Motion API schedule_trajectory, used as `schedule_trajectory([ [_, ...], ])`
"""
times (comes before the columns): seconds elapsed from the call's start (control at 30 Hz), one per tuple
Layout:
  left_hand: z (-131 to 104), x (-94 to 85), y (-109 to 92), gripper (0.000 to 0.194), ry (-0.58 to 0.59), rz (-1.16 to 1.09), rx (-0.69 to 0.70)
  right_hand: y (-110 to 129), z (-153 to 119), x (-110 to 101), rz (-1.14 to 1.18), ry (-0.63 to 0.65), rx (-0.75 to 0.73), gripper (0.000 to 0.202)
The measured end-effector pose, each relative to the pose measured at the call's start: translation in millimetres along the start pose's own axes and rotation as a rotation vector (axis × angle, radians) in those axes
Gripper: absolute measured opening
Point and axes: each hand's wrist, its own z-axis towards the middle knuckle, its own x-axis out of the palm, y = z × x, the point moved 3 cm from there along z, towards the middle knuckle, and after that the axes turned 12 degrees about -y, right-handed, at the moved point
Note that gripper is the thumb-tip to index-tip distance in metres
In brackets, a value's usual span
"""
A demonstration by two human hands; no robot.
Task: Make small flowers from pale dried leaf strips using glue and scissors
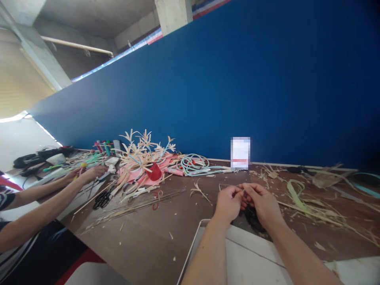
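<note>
My left hand (228, 204) and my right hand (261, 202) meet fingertip to fingertip above the brown table (148, 233). Both are closed in a pinch, and whatever lies between the fingers is too small to make out. A thin pale strip shows just behind the left fingers. Under my right hand is a black object (253, 219), partly covered by it. Below my wrists sits a white tray or board (252, 253). Left of my hands a small split-ended straw piece (200, 190) lies on the table.
Straw flowers (135, 152), a red cone (153, 171) and coiled pale-blue cord (194, 164) lie back left. Black scissors (102, 199) rest near a co-worker's arms (56, 202). Pale green strips (298, 198) and scraps cover the right side. A blue partition (192, 99) stands behind.
</note>
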Motion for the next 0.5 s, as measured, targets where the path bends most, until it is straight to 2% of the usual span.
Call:
schedule_trajectory([
  [0.5, -3.0, 0.5, -0.7, 0.017, -0.011, 0.097, 0.025, 10.4, -5.2, -1.4, -0.035, -0.091, -0.115, 0.034],
])
